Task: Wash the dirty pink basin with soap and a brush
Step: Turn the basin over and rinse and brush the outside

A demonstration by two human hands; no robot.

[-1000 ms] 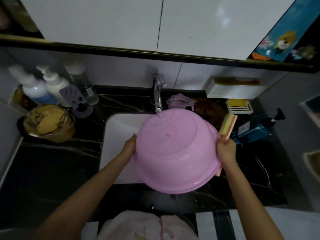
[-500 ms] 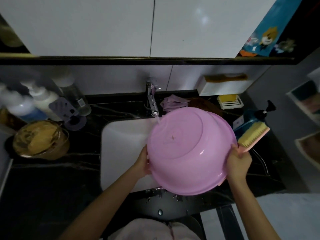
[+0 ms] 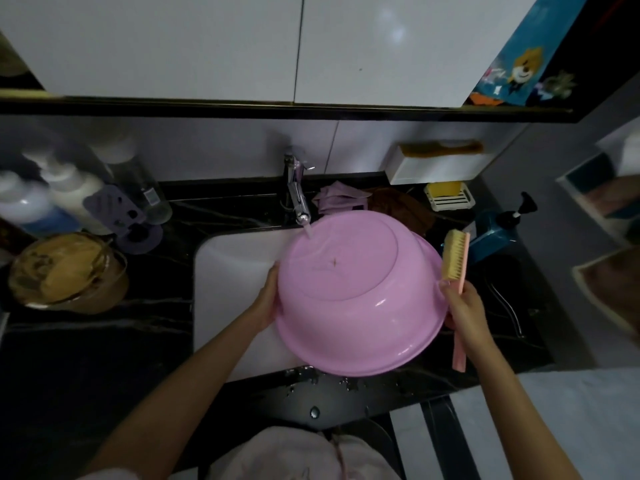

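holds the pink basin (image 3: 353, 299) bottom-up over the right half of the white sink (image 3: 235, 271), tilted with the near rim lowest, at the sink's near edge; by judgement, lets rinse water run down the outside and drain off. places the far part of the base right under the tap (image 3: 298, 199), catching the thin stream (image 3: 307, 232). clasps the basin's left wall with the left hand (image 3: 266, 299), thumb outside, fingers tucked out of sight beneath. wraps the right hand (image 3: 464, 306) round the handle of the brush (image 3: 455, 258) while bracing the basin's right rim, bristles facing left, just beside the basin; probably parks the brush there to steady the basin with both hands, yet ready for scrubbing. shows a small brown mark on the base, so likely calls for more brushing. leaves a yellow soap bar in its dish (image 3: 448, 195) far right on the desk (image 3: 86, 341), and a blue pump bottle (image 3: 495, 230) near the brush, within reach. risks splashing, with droplets on the near desk edge.
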